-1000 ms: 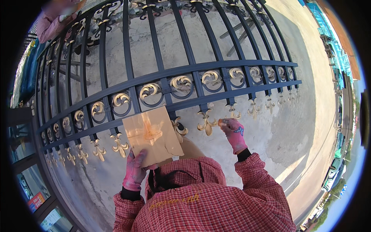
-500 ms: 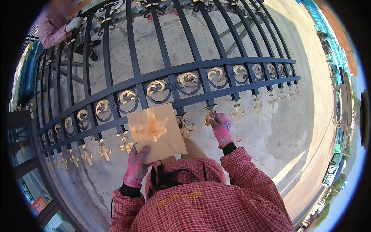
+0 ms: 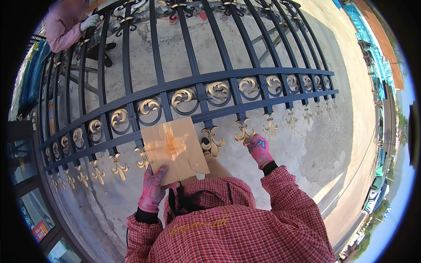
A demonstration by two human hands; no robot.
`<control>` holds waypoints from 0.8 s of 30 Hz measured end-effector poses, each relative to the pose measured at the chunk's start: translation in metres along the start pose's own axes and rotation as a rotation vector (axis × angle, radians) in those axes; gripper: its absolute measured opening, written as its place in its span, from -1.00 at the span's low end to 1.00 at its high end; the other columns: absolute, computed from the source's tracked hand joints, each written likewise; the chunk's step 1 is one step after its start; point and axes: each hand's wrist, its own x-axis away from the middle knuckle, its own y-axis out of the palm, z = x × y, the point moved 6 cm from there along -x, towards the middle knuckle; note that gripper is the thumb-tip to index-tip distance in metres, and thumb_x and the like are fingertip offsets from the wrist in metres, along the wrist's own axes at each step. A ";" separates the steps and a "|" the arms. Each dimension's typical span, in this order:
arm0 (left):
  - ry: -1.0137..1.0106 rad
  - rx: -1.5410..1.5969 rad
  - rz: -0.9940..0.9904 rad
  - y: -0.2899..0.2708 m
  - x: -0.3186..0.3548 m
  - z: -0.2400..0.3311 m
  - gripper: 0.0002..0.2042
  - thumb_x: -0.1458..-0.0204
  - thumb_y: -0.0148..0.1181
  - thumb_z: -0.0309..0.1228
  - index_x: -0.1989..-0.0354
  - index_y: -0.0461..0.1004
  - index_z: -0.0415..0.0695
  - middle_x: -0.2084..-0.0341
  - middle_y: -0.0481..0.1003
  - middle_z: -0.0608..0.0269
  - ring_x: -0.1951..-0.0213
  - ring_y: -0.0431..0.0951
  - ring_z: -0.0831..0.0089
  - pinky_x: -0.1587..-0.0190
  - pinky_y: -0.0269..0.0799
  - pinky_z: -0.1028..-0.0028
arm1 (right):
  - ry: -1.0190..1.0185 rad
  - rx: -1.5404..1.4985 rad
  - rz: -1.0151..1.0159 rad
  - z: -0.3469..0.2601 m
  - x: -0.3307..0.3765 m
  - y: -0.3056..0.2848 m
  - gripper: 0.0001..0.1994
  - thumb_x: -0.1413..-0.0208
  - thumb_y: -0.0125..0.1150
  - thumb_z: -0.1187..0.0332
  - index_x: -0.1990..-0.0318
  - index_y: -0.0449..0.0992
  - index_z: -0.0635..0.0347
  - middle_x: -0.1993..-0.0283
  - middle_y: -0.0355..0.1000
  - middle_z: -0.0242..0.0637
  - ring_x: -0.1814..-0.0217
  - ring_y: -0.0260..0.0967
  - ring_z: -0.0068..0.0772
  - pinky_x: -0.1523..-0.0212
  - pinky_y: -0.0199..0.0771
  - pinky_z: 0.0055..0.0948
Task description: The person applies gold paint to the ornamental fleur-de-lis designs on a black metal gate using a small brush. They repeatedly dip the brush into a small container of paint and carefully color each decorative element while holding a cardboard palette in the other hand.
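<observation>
My left hand (image 3: 152, 188), in a pink glove, grips the lower edge of a flat piece of cardboard (image 3: 193, 162), thumb on top. A gold-orange smear of paint (image 3: 174, 146) marks the cardboard's middle. My right hand (image 3: 260, 149), in a pink glove with a blue butterfly patch, is closed at the lower tip of a gold fleur-de-lis finial (image 3: 244, 130). Whatever its fingertips pinch is too small and hidden to name. Another gold finial (image 3: 213, 141) hangs between the cardboard and my right hand. The cardboard partly covers a third finial (image 3: 141, 158).
A dark blue metal fence panel (image 3: 184, 82) with gold scrolls in rings spans the view. At upper left another person's grey-gloved hand (image 3: 90, 22) rests on its bars. Concrete floor (image 3: 302, 153) lies below; a glass-paned frame (image 3: 33, 179) stands at left.
My right hand has moved slightly right and down, from the finial's side to its lower tip. The cardboard has shifted a little left with my left hand.
</observation>
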 end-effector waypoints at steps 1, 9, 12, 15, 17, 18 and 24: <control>0.007 0.001 0.000 -0.002 -0.002 0.000 -0.51 -0.05 0.12 -0.24 -0.13 0.18 -0.12 0.15 0.41 0.21 0.23 0.54 0.36 0.49 0.57 0.48 | -0.064 0.018 0.067 -0.002 -0.002 -0.012 -0.86 0.13 0.18 0.49 0.35 0.57 0.12 0.33 0.40 -0.20 0.32 0.42 -0.18 0.33 0.41 -0.30; 0.035 0.003 0.016 0.005 -0.005 0.003 -0.53 -0.04 0.12 -0.23 -0.11 0.20 -0.11 0.17 0.43 0.20 0.27 0.56 0.36 0.51 0.57 0.49 | -0.097 0.124 0.036 -0.012 0.002 0.004 -0.89 0.09 0.19 0.49 0.36 0.57 0.18 0.35 0.41 -0.23 0.29 0.43 -0.31 0.34 0.44 -0.43; 0.011 0.005 0.010 0.004 -0.005 -0.003 -0.54 -0.04 0.12 -0.23 -0.09 0.22 -0.12 0.17 0.43 0.20 0.27 0.55 0.37 0.51 0.57 0.49 | 0.186 -0.694 -0.130 0.010 0.028 0.001 -0.68 -0.03 0.15 0.48 0.02 0.41 0.22 0.32 0.41 -0.36 0.32 0.44 -0.44 0.34 0.45 -0.48; 0.014 0.024 -0.033 0.005 -0.008 -0.009 -0.55 -0.06 0.11 -0.25 -0.10 0.21 -0.12 0.13 0.41 0.21 0.20 0.53 0.37 0.46 0.58 0.46 | 0.168 -1.312 -0.216 0.008 0.035 -0.008 -0.57 -0.11 0.10 0.41 -0.16 0.25 0.21 0.25 0.42 -0.39 0.31 0.44 -0.50 0.31 0.48 -0.53; 0.029 0.035 -0.093 0.007 -0.013 -0.011 -0.54 -0.08 0.10 -0.29 -0.14 0.18 -0.11 0.05 0.37 0.22 0.11 0.49 0.35 0.37 0.61 0.42 | 0.094 -1.497 -0.242 -0.011 0.037 -0.021 -0.59 -0.11 0.09 0.43 -0.14 0.28 0.21 0.23 0.41 -0.37 0.28 0.45 -0.47 0.32 0.50 -0.56; 0.039 0.038 -0.088 0.008 -0.013 -0.009 -0.54 -0.08 0.10 -0.28 -0.13 0.18 -0.11 0.08 0.38 0.22 0.14 0.51 0.36 0.41 0.60 0.43 | 0.043 -1.568 -0.314 -0.023 0.038 -0.024 -0.59 -0.10 0.09 0.44 -0.14 0.28 0.21 0.23 0.41 -0.36 0.28 0.45 -0.47 0.32 0.50 -0.57; 0.054 0.024 -0.141 0.031 -0.007 0.007 -0.54 -0.07 0.09 -0.30 -0.14 0.18 -0.12 0.12 0.40 0.23 0.19 0.53 0.38 0.48 0.58 0.47 | 0.017 -1.663 -0.303 -0.060 0.059 -0.038 -0.62 -0.07 0.13 0.47 -0.07 0.30 0.23 0.22 0.42 -0.31 0.29 0.47 -0.46 0.38 0.47 -0.61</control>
